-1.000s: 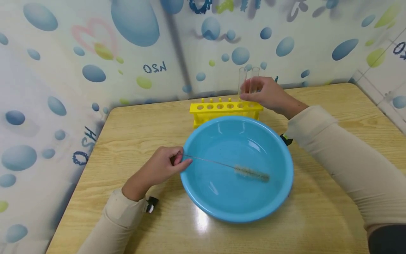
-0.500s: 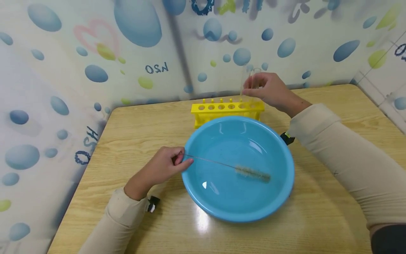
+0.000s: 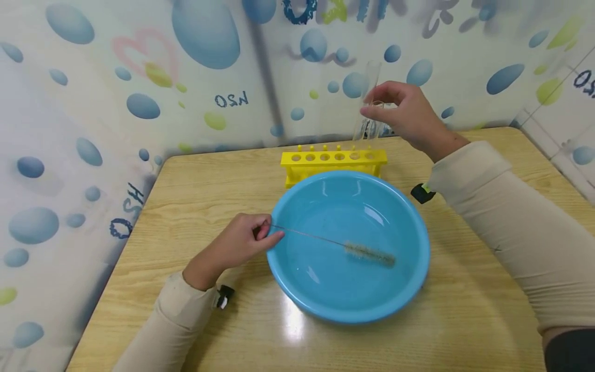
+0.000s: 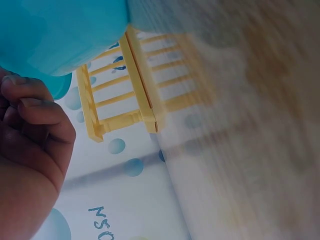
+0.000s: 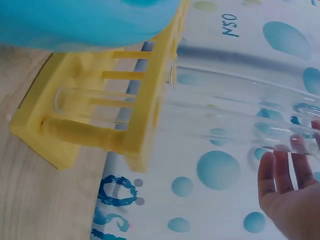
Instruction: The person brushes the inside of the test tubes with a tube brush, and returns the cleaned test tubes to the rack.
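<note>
My left hand (image 3: 234, 242) pinches the thin wire handle of a test tube brush (image 3: 369, 254) at the left rim of a blue basin (image 3: 420, 274). The brush's bristle end reaches into the basin. At the back, my right hand (image 3: 411, 114) holds a clear glass test tube (image 3: 371, 77) upright above the yellow rack (image 3: 307, 158). Its lower end is close to the rack's top bar in the right wrist view. A second test tube (image 5: 220, 122) stands in the end hole, its bottom down by the rack's base (image 5: 37, 117).
The basin stands on a wooden table (image 3: 209, 186), directly in front of the rack and hiding its lower part. A patterned wall (image 3: 195, 124) rises behind the table's back edge. Both sleeves (image 3: 492, 217) lie to the sides of the basin.
My right hand has risen with one test tube, drawing it up out of the rack. The other tube stays in the rack. My left hand and the brush have not moved.
</note>
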Demonstrator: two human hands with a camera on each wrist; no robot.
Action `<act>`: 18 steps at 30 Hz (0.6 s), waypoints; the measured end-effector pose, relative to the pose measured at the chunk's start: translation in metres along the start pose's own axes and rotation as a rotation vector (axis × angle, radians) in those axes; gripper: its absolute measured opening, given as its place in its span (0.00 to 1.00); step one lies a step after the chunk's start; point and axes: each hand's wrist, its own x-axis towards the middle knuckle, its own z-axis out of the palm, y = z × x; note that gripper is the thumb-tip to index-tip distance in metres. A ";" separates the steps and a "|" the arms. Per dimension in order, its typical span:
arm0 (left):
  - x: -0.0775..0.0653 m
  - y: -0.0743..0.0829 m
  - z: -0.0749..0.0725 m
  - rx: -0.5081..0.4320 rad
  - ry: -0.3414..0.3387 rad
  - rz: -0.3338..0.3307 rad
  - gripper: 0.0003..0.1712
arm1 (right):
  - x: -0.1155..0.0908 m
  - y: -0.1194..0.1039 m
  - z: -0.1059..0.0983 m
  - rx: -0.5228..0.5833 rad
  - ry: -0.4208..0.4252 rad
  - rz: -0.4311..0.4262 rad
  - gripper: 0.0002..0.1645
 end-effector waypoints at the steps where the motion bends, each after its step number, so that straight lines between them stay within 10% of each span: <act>1: 0.000 0.000 0.000 0.002 0.000 -0.004 0.23 | -0.001 -0.002 -0.001 0.013 0.004 -0.009 0.20; 18: -0.001 0.000 -0.001 -0.007 0.003 -0.024 0.23 | -0.055 -0.045 -0.031 0.092 0.164 -0.217 0.16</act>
